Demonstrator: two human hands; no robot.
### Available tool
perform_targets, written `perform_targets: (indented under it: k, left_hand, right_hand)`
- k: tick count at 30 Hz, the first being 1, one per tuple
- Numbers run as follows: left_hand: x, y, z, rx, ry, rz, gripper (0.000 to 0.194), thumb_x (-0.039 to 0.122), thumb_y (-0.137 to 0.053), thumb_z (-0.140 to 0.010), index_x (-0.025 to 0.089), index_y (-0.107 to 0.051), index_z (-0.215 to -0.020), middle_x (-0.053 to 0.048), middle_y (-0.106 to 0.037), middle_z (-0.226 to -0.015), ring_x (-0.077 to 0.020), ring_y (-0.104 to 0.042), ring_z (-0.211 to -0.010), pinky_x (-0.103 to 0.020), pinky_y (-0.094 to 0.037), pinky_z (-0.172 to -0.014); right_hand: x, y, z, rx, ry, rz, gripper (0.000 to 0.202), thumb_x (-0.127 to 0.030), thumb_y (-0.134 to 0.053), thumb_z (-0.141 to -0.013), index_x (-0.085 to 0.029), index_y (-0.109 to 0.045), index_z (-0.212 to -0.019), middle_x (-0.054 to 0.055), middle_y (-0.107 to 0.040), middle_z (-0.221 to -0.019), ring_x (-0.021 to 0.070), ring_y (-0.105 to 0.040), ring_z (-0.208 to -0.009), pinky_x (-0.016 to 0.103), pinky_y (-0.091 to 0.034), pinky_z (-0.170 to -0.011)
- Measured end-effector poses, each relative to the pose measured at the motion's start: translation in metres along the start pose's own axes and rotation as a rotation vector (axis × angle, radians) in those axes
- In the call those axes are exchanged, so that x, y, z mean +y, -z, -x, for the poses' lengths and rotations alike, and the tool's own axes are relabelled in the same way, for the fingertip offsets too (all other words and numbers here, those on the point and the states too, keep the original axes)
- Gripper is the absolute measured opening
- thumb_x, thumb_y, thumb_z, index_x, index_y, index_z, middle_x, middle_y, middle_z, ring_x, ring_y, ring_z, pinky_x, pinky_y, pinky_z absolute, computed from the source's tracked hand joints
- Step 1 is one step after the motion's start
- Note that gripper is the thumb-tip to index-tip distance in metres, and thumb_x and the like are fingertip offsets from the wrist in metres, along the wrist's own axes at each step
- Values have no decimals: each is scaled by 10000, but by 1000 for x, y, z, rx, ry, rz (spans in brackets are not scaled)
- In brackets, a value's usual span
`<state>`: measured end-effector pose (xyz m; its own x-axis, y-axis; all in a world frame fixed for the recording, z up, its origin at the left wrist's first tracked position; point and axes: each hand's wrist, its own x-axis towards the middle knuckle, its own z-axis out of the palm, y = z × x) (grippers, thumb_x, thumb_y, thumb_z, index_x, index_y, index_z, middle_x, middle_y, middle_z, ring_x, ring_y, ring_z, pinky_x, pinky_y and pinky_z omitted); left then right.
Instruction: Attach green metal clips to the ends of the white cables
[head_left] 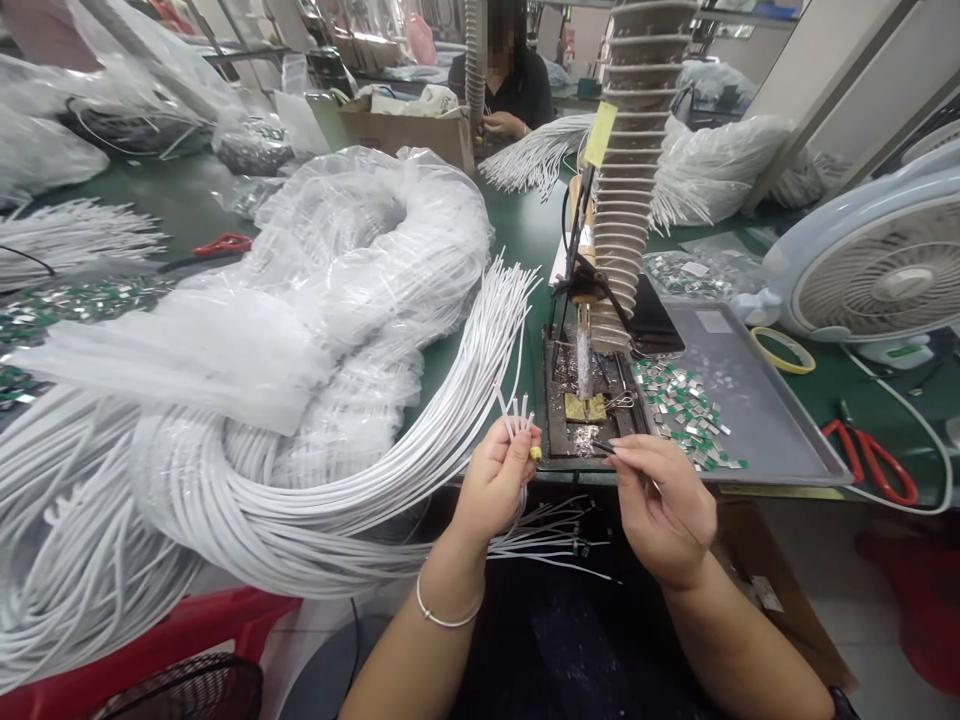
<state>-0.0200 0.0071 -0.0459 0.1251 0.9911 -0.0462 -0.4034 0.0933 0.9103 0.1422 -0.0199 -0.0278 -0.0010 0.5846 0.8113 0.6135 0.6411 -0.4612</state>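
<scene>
Several white cable ends (515,408) stick up from my left hand (495,475), whose fingers are closed around them; a small yellow piece (535,453) shows at its fingertips. My right hand (666,500) pinches thin dark tweezers (604,447) pointing left over the front edge of the soldering stand (556,420). Just beyond, a soldering iron (584,360) hangs upright with its tip at a yellow sponge (585,407). Small green and silver boards (686,412) lie in a grey tray (780,420) to the right.
A big bundle of white cables (300,510) and plastic wrap (360,250) fill the left side. A ribbed duct (626,180) rises behind the iron. At right are a fan (885,260), yellow tape (782,350) and red-handled scissors (874,460). A person (517,80) sits across the table.
</scene>
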Motion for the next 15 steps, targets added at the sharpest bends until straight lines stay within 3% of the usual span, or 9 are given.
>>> perform_targets:
  k: [15]
  left_hand:
    - [-3, 2, -1, -29, 1, 17, 312, 461, -606, -799, 158, -533, -823, 52, -438, -610, -31, -304, -436, -192, -236, -444]
  right_hand:
    - [7, -11, -8, -3, 47, -7, 273, 2, -563, -784, -199, -593, -966, 60, -660, -854, 169, -636, -816, 343, -556, -707]
